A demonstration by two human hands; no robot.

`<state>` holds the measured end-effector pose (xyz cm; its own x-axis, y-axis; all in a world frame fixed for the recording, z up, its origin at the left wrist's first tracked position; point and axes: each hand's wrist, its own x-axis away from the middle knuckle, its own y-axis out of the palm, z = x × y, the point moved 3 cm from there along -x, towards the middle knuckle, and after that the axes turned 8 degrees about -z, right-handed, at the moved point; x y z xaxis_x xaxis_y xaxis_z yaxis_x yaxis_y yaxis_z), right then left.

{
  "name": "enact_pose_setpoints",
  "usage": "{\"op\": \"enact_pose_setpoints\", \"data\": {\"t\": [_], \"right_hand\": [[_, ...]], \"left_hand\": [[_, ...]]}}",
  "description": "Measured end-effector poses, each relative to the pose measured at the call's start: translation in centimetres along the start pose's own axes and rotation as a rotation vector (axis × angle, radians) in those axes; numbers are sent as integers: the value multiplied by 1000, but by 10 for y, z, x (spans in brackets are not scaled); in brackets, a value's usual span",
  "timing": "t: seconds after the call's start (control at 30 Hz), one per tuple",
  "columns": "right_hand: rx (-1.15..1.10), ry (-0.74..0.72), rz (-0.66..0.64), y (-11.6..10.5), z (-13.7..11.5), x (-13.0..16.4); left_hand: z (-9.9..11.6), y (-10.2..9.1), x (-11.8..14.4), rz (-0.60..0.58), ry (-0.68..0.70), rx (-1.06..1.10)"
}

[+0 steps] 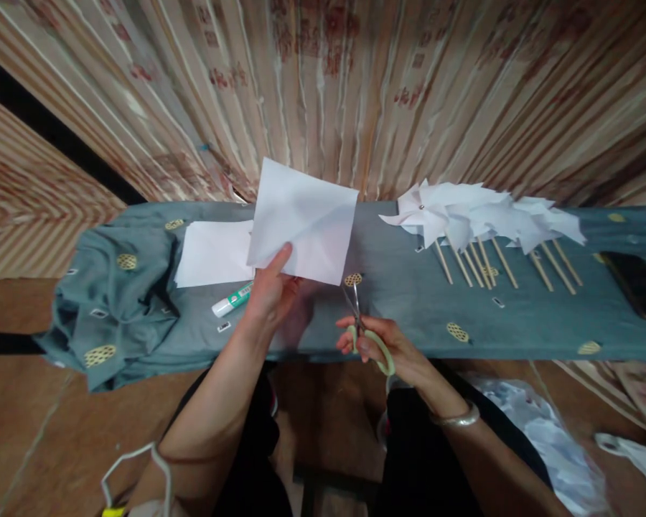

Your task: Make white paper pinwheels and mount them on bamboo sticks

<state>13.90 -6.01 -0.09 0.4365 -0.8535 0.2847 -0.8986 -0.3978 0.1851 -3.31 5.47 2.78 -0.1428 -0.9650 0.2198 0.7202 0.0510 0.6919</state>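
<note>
A square sheet of white paper (306, 219) is pinched at its lower edge in my left hand (274, 291), thumb on top. It is held up above the cloth-covered bench. My right hand (374, 341) grips a pair of scissors (382, 352) with pale green handles, their blades pointing up and a little apart, just below the paper's lower right corner. The blades do not touch the sheet. Left of my left hand lies a stack of white paper (215, 251), partly hidden by the held sheet. A green and white glue stick (232, 299) rests in front of that stack.
Several white paper pinwheels (474, 215) on wooden sticks lie overlapping at the right. A dark phone (638, 283) is at the far right. Bunched grey-green cloth (118, 287) covers the left end. A clear plastic bag (543, 438) with white contents sits below on the right.
</note>
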Motion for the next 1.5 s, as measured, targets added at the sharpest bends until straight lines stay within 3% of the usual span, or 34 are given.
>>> {"op": "enact_pose_setpoints", "data": {"t": [0.13,0.33,1.5], "right_hand": [[60,42,11,-1,0,2],[38,-4,33,-5,-3,6],[25,5,111,-6,-5,2]], "left_hand": [[-10,4,1,-25,-47,-17],[-19,8,5,-39,-73,-38],[-24,10,12,4,-130,-22]]}}
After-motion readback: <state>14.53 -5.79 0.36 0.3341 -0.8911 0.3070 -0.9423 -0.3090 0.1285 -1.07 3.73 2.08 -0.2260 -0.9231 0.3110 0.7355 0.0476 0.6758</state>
